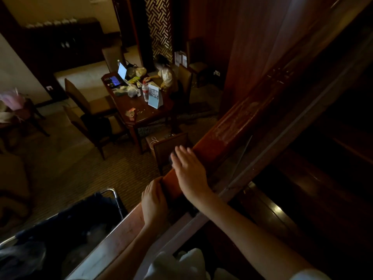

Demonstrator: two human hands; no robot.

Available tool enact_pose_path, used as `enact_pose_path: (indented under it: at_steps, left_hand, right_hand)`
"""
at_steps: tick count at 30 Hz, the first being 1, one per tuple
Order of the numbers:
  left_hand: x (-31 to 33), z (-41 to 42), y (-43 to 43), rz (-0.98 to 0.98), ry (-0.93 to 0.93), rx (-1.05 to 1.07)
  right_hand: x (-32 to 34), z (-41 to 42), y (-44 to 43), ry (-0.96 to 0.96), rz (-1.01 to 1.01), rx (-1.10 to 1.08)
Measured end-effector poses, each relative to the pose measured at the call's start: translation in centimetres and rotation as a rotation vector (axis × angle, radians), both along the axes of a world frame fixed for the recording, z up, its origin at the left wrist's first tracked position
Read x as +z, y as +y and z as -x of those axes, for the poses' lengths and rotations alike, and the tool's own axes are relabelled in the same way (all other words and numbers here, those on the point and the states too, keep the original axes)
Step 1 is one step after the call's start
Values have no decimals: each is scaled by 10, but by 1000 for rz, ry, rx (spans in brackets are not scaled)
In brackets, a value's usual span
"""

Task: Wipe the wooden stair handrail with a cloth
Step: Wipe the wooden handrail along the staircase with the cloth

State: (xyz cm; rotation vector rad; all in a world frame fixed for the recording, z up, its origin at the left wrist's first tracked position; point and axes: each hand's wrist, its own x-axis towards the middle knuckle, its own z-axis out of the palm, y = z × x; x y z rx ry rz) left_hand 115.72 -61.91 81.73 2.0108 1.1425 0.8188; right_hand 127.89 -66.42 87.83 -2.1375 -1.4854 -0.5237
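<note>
A reddish-brown polished wooden handrail [228, 136] runs from the near left up and away to the far right, and both bare hands work on its near stretch. The right hand [188, 170] lies flat on the rail's top face, fingers stretched out and slightly spread, palm pressing down; a dark bluish cloth [171, 158] peeks out at its far left edge, so the flat palm seems meant to keep the cloth spread against the wood for a broad stroke. The left hand [154, 201], just nearer and close beside the right wrist, curls its fingers over the rail's left edge, gripping the wood itself, probably to steady the body while leaning over the drop. Whether it also pinches a dark corner of the cloth cannot be told in this dim light. Far below on the left stands a dark wooden table [141, 112] cluttered with a laptop and a bottle. The rail farther up looks dull and streaked, likely yet to be wiped
</note>
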Motion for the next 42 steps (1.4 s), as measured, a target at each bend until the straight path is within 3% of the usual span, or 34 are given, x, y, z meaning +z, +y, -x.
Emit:
enact_pose_path:
  at_steps: [3,7,10,14,18,23,27,30,34,38,42]
  left_hand:
    - [-3,-1,2,14,-3,-9]
    - [-1,-1,2,-7,-5,11]
    - [5,-3,-2,-17,-13,15]
    - [7,-1,-1,-5,20,16]
    - [5,-1,-1,7,27,15]
    - [5,-1,-2,1,22,8]
    - [5,-1,-2,7,27,14]
    - [1,-1,0,17,55,12]
    - [5,-1,1,-13,71,-21]
    - [16,-12,5,-66,118,-137]
    - [52,-62,17,-137,67,-396]
  right_hand:
    - [26,-45,-2,88,-24,-179]
    - [22,-54,-36,27,-169,-282]
    - [0,-14,-35,87,-151,-192]
    - [3,-2,-6,23,-35,-8]
    - [39,-50,5,152,-59,-256]
    - [41,-58,-23,96,-195,-401]
    - [5,-10,-25,126,-122,-239]
    - [3,-8,-4,41,-56,-97]
    - [33,-52,17,69,-8,-227]
    - [56,-83,-3,104,-185,-438]
    - [34,-46,-17,293,-458,-434]
